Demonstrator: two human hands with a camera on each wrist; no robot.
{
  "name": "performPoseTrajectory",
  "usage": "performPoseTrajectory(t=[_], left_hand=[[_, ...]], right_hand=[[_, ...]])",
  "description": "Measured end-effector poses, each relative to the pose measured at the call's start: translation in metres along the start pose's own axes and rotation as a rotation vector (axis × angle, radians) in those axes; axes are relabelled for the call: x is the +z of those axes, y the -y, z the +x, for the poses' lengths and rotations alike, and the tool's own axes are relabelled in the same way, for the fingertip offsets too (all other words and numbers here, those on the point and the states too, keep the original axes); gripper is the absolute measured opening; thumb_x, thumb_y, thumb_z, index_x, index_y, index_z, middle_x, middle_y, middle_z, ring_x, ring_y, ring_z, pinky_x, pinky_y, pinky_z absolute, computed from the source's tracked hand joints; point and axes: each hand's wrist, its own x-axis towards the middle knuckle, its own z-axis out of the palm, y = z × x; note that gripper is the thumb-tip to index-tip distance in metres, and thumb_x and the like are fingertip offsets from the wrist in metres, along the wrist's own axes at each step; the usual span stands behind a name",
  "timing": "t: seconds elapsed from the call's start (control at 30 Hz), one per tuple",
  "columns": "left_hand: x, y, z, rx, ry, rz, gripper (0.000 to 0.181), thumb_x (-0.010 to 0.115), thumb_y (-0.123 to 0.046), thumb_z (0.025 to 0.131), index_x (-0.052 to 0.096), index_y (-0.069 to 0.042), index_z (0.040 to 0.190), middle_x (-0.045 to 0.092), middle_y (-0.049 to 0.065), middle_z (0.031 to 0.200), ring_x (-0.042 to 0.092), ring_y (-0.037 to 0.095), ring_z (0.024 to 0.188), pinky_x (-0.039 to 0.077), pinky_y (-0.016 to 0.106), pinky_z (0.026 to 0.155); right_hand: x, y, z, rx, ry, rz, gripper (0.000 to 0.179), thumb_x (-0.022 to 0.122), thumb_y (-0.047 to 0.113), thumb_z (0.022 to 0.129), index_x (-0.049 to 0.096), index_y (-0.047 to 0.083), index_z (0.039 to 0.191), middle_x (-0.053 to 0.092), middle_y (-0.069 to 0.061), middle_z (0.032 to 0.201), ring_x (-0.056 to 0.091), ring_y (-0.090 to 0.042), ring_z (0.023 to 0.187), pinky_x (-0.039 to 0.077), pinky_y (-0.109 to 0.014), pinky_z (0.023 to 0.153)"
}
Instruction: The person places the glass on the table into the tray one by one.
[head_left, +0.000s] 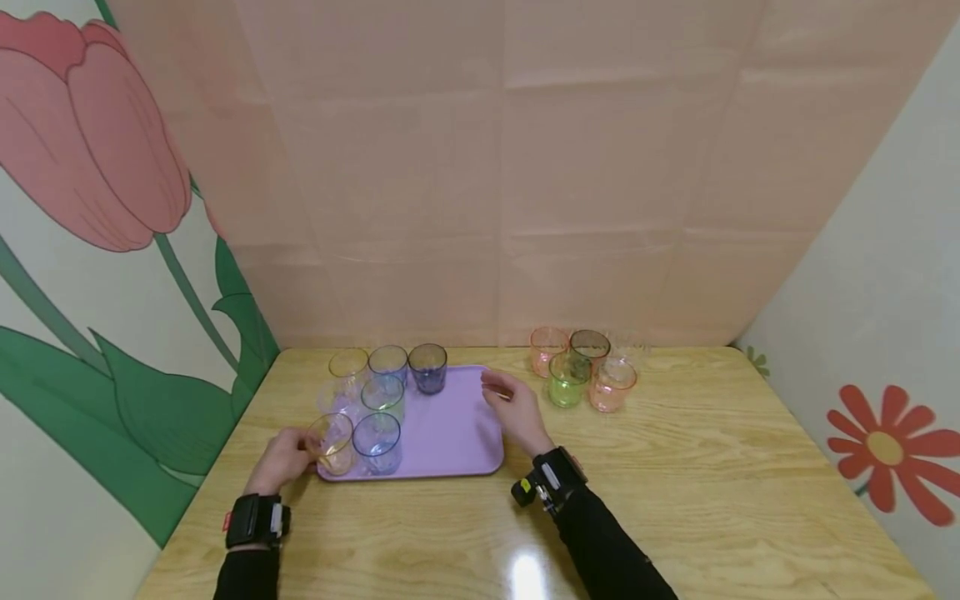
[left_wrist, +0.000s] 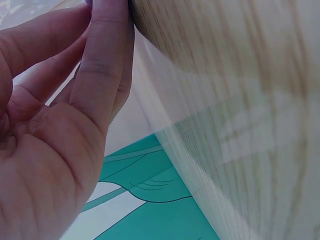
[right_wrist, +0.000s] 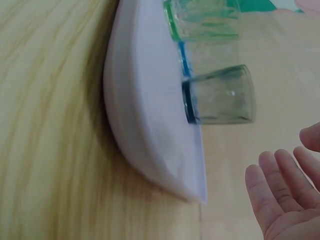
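Observation:
A purple tray (head_left: pixel 450 433) carries several tinted glasses on its left side. My left hand (head_left: pixel 283 460) is at the front left corner, its fingertips right beside the front yellow glass (head_left: pixel 332 446) and the tray's rim. In the left wrist view, thumb and straight fingers (left_wrist: pixel 100 75) come together at the top edge; I cannot tell what they pinch. To the right of the yellow glass stands a blue glass (head_left: pixel 377 446). My right hand (head_left: pixel 517 412) hovers by the tray's right edge, fingers loosely bent and holding nothing. In the right wrist view, a dark grey glass (right_wrist: pixel 220 97) stands apart from it.
Also on the tray are a green glass (head_left: pixel 383 393) and a back blue glass (head_left: pixel 387 364). Right of the tray, a cluster on the wooden table (head_left: pixel 675 500) includes a light green glass (head_left: pixel 567 381), an orange-pink glass (head_left: pixel 612 386) and a brown glass (head_left: pixel 590 346). A pinkish wall stands behind.

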Motion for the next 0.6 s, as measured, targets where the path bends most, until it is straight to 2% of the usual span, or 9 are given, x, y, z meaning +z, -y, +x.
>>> performPoseTrajectory(t=[0.1,0.17,0.3,0.4,0.6], left_hand=[[0.0,0.0,-0.001,0.004,-0.001,-0.012,0.012,0.057,0.013,0.083,0.064,0.004,0.082,0.062,0.01,0.084,0.059,0.021,0.077,0.054,0.032,0.065],[0.0,-0.001,-0.001,0.008,-0.006,-0.021,0.012,0.057,0.013,0.082,0.064,0.004,0.08,0.063,0.011,0.085,0.06,0.022,0.077,0.054,0.031,0.066],[0.001,-0.003,-0.003,0.011,-0.01,-0.029,0.012,0.058,0.013,0.081,0.064,0.003,0.077,0.063,0.012,0.087,0.06,0.022,0.078,0.053,0.029,0.066],[0.0,-0.004,-0.003,0.008,-0.014,-0.017,0.013,0.059,0.012,0.081,0.063,0.002,0.075,0.063,0.012,0.088,0.059,0.022,0.079,0.052,0.029,0.066],[0.0,-0.004,-0.002,0.004,-0.014,0.001,0.013,0.058,0.012,0.081,0.064,0.002,0.075,0.063,0.013,0.089,0.059,0.023,0.08,0.052,0.029,0.065]], right_hand=[[-0.008,-0.003,0.0,-0.001,-0.021,-0.003,0.028,0.066,-0.003,0.093,0.069,-0.005,0.121,0.069,-0.022,0.121,0.066,-0.034,0.11,0.054,-0.038,0.096],[-0.012,-0.002,-0.002,-0.011,-0.02,0.004,0.028,0.064,-0.005,0.094,0.067,-0.008,0.121,0.068,-0.025,0.121,0.065,-0.038,0.111,0.053,-0.038,0.096],[-0.023,0.013,-0.009,-0.008,0.005,0.036,0.03,0.061,-0.007,0.095,0.061,-0.016,0.124,0.063,-0.033,0.123,0.062,-0.046,0.114,0.052,-0.036,0.097],[-0.032,0.025,-0.014,0.003,0.005,0.027,0.03,0.06,-0.006,0.096,0.06,-0.016,0.124,0.063,-0.033,0.123,0.062,-0.045,0.114,0.051,-0.031,0.095],[-0.046,0.027,-0.016,0.015,-0.039,0.035,0.031,0.06,-0.006,0.096,0.06,-0.014,0.126,0.062,-0.034,0.125,0.06,-0.045,0.118,0.051,-0.033,0.098]])
